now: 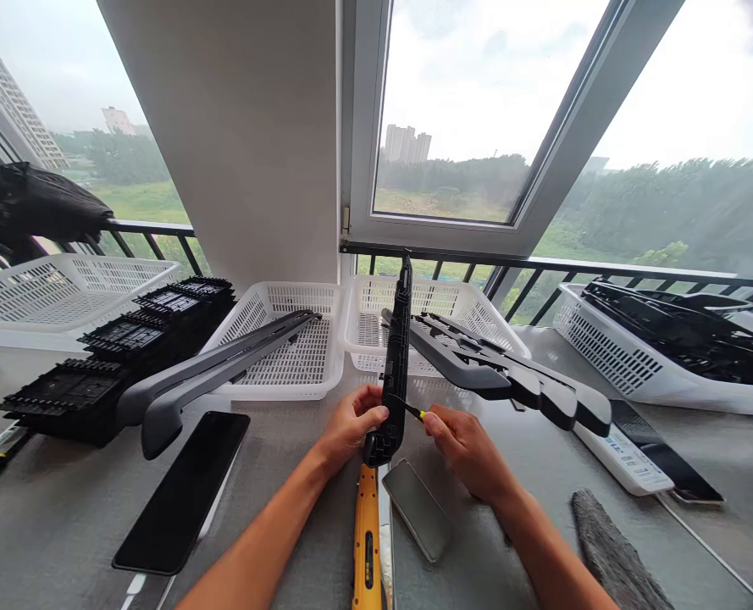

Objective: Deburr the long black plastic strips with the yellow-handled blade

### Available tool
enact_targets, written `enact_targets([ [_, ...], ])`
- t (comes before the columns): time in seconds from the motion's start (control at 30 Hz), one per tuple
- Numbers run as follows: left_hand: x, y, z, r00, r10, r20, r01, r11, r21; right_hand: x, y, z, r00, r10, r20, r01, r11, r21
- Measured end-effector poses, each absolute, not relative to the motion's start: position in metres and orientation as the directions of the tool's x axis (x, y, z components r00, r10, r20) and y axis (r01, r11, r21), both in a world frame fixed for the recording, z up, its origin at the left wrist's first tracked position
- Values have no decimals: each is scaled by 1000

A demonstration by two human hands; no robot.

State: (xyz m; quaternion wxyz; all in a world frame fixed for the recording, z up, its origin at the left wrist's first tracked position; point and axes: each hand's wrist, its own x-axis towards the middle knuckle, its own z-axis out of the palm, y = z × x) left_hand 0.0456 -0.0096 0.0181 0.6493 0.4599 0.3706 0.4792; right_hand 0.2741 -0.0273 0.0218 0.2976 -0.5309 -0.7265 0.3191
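The long, narrow, black plastic trim piece [398, 352] stands nearly upright, ribbed hollow side toward the wearer, in front of the white slatted plastic basket [358, 346] near the middle. The left hand [352, 425] pinches it low down, thumb on the near edge and fingers behind. The right hand [463, 442] closes around a slim yellow-handled tool [419, 414], whose dark tip meets or nearly meets the piece's right edge; actual contact is too small to tell. The piece's lower end is just above a yellow, elongated tool body [367, 542]; whether they touch is unclear. The piece looks light and fairly stiff, though its length probably lets the top sway when held so low. Its thin ribs and edges could chip, and its smooth back may slip, so the thick lower section seems the surest hold, fingertips clear of the tip.
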Motion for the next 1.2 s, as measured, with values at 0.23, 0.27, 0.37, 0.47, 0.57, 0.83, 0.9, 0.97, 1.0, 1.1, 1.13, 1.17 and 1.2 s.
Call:
enact_targets([
  [0.23, 44, -9, 19, 304, 952, -38, -275, 126, 953, 278, -25, 22, -193, 976, 101, 577, 197, -793],
  [0.27, 44, -10, 20, 313, 949, -41, -280, 134, 951, 278, -25, 22, -195, 976, 98, 576, 194, -794],
  [0.37, 45, -10, 20, 319, 947, -29, -268, 120, 956, 276, -26, 21, -211, 972, 100, 582, 207, -786],
  [0.47, 46, -10, 21, 325, 946, -11, -240, 94, 966, 275, -26, 22, -208, 970, 126, 591, 227, -774],
  [0.57, 46, -11, 21, 333, 943, -17, -234, 100, 967, 275, -27, 25, -197, 969, 149, 595, 238, -768],
  [0.83, 45, -14, 24, 363, 932, -18, -196, 96, 976, 280, -31, 31, -241, 950, 197, 592, 305, -745],
  [0.9, 45, -13, 22, 386, 923, -11, -171, 83, 982, 282, -32, 32, -245, 948, 204, 603, 314, -733],
  [0.97, 45, -13, 20, 424, 905, -14, -148, 84, 985, 282, -32, 33, -263, 943, 206, 618, 328, -714],
  [1.0, 45, -12, 20, 444, 896, -17, -138, 86, 987, 282, -32, 34, -269, 941, 206, 628, 334, -703],
  [1.1, 44, -11, 18, 478, 878, -20, -116, 86, 990, 281, -32, 35, -246, 942, 228, 650, 335, -682],
  [1.13, 44, -11, 18, 481, 876, -19, -111, 83, 990, 281, -32, 36, -226, 944, 241, 652, 330, -683],
  [1.17, 44, -11, 18, 484, 875, -17, -109, 79, 991, 280, -32, 36, -205, 945, 255, 650, 326, -687],
  [1.2, 43, -11, 18, 486, 874, -14, -108, 75, 991, 280, -32, 37, -187, 946, 266, 646, 323, -691],
])
